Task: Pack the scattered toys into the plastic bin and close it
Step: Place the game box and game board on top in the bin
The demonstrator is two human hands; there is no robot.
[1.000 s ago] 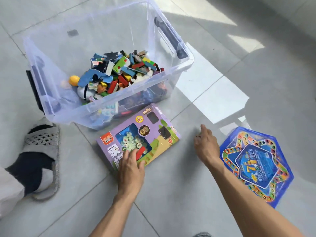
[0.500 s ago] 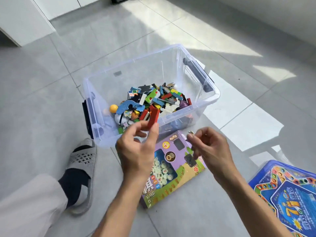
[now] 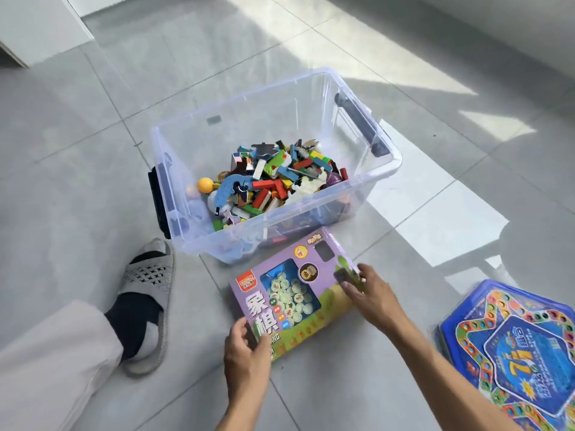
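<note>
While the clear plastic bin [image 3: 273, 126] stands open in the middle of the frame, I have both hands on the purple game box [image 3: 292, 290] that lies flat on the grey tiled floor [image 3: 77, 157], just below the bin's near wall. My left hand [image 3: 247, 357] grips the box's lower left corner, thumb on the printed top and fingers curled round the edge. My right hand [image 3: 373, 298] lies on the box's right end, fingers bent over its top and side. Through the box's window I see a heap of pale round game pieces. Inside the bin, a pile of colourful toy blocks [image 3: 277, 178] sits toward its lower right, with a small orange ball [image 3: 205, 184] at the pile's left edge. A blue board game [image 3: 513, 356] lies on the floor at the lower right of the frame, apart from the box. My foot in a grey slipper [image 3: 149, 303] rests at the lower left.
</note>
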